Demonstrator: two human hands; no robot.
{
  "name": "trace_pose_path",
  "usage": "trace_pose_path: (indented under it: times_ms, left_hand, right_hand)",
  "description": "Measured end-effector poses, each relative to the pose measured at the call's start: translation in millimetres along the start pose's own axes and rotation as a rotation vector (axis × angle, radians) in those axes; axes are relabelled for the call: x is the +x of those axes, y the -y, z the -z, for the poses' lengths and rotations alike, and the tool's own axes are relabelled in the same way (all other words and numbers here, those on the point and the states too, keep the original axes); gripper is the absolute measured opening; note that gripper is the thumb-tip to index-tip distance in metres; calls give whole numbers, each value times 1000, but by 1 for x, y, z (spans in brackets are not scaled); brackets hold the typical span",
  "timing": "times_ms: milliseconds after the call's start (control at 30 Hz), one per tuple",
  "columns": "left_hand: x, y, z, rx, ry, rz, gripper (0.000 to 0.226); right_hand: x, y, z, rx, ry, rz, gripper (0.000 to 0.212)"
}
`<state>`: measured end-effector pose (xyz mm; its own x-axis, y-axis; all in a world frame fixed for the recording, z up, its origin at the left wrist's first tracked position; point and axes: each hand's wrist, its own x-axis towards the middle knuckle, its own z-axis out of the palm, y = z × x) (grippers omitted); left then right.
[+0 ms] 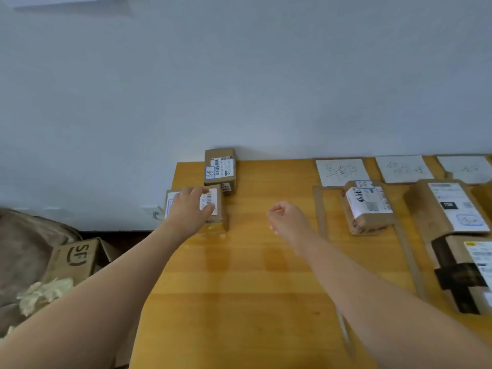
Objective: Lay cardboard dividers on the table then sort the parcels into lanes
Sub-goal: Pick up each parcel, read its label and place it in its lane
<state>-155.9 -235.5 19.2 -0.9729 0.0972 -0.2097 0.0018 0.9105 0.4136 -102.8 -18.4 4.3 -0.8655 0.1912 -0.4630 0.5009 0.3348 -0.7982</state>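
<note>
On the wooden table, two small brown parcels sit at the far left corner. My left hand lies on top of the nearer parcel, fingers spread over its white label. The second parcel stands just behind it against the wall. My right hand hovers over the bare middle of the table, fingers loosely curled, holding nothing. To the right, thin cardboard divider strips mark lanes. One lane holds a taped parcel, the lane beside it a larger flat parcel and a black-taped parcel.
White handwritten label cards lie at the head of each lane along the wall. Off the table's left edge, on the floor, stands an open cardboard box with crumpled packing paper beside it.
</note>
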Motion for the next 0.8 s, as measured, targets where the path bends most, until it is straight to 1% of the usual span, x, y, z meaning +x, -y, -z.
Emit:
trace_pose_path:
  times_ms: [133, 267, 300, 367, 433, 500, 567, 633, 700, 733, 767, 800]
  left_hand:
    - [30, 37, 11, 317, 183, -44, 65]
    - [59, 55, 12, 450, 278, -56, 76]
    - [66, 57, 10, 479, 302, -65, 77]
    - [76, 57, 9, 510, 337, -79, 75]
    - [79, 50, 8, 506, 341, -86, 67]
    - [74, 41, 5, 396, 384, -83, 57]
    - [63, 34, -2, 249, 487, -83, 49]
    - [49, 32, -13, 121, 580, -71, 44]
    - [35, 33, -23, -46, 621, -7, 42]
    - [30, 34, -27, -137, 632, 36, 41]
    - [25, 36, -31, -222, 638, 76, 41]
    - [21, 36, -33, -294, 639, 112, 41]
  right_hand:
    - [4, -2, -40, 65, -1, -75, 18]
    - [8, -3, -66, 119, 30, -163, 21]
    - [10, -3, -70, 130, 45, -193, 24]
    - [13, -1, -76, 124, 91, -250, 40]
    - [15, 2, -78, 136, 133, -298, 57]
    - [17, 1, -77, 218, 134, -323, 68]
    - [17, -4, -76, 290, 123, -345, 73]
    - [14, -14, -76, 345, 72, -375, 80]
    - [11, -28, -75, 399, -18, -409, 90]
    - [7, -33, -75, 411, -36, -432, 92]
    - [4, -39, -75, 416, -21, -455, 92]
    - [1, -42, -75, 420, 15, -467, 87]
